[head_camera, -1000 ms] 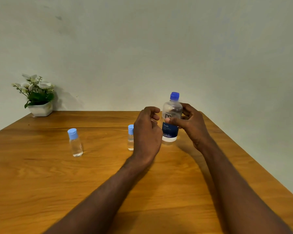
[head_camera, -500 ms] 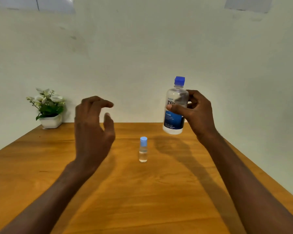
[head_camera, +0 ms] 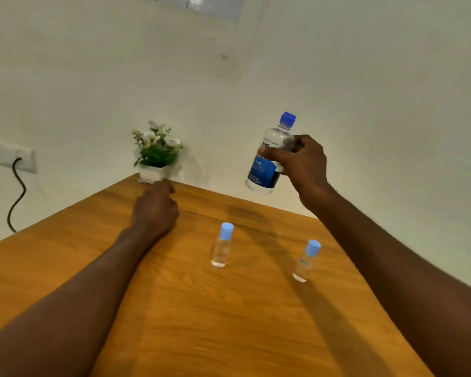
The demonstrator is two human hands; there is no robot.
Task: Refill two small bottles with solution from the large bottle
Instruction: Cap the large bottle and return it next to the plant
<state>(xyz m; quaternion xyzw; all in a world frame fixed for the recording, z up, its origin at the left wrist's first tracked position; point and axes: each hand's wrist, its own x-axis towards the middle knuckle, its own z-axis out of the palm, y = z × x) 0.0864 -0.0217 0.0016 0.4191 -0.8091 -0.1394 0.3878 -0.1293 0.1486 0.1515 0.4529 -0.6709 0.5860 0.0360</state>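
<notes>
My right hand (head_camera: 303, 165) grips the large clear bottle (head_camera: 267, 170) around its middle and holds it in the air, capped in dark blue and tilted a little. Two small clear bottles with light-blue caps stand upright on the wooden table (head_camera: 229, 322): one (head_camera: 222, 248) at the centre, the other (head_camera: 306, 261) to its right, below the large bottle. My left hand (head_camera: 155, 210) hovers low over the table's far left part, fingers curled in with nothing held, well left of the centre small bottle.
A small white pot of flowers (head_camera: 155, 156) stands at the table's far corner, just beyond my left hand. A wall socket with a black cable (head_camera: 17, 191) is on the wall at the left. The table edge runs diagonally at the right.
The view has swung left and tilted. The large bottle has stayed raised off the table in my right hand. My left hand has dropped, curled shut and moved toward the flower pot.
</notes>
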